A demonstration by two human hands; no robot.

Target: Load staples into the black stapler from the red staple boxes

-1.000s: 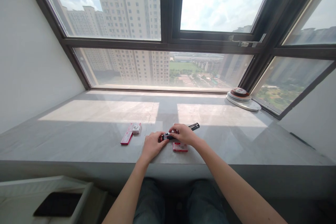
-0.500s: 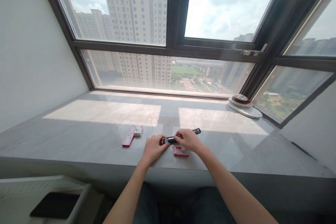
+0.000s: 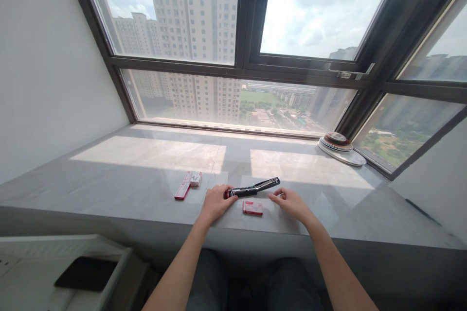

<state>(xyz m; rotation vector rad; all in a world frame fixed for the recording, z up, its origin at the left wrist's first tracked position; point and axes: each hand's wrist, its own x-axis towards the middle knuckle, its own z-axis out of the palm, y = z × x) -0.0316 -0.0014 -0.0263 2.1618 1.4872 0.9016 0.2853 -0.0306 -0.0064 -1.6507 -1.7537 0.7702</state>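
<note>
A black stapler (image 3: 243, 191) lies on the sill with its long arm tilted up and away toward the right, the metal channel showing. My left hand (image 3: 215, 202) is closed around its left end. To the right of the stapler, apart from it, is my right hand (image 3: 292, 204), fingers curled together at the tips; whether they pinch anything small cannot be made out. Between my hands, just below the stapler, sits a small red and white box (image 3: 252, 208).
Left of my hands, another red and white box (image 3: 182, 191) and a small white box (image 3: 196, 179) lie together. A stack of round plates (image 3: 339, 147) stands in the right corner by the window. A white container with a dark panel (image 3: 86, 273) is at lower left.
My right hand has let go of the stapler and drawn back to the right, uncovering its raised arm and the box below. My left hand keeps its hold. The view has shifted slightly.
</note>
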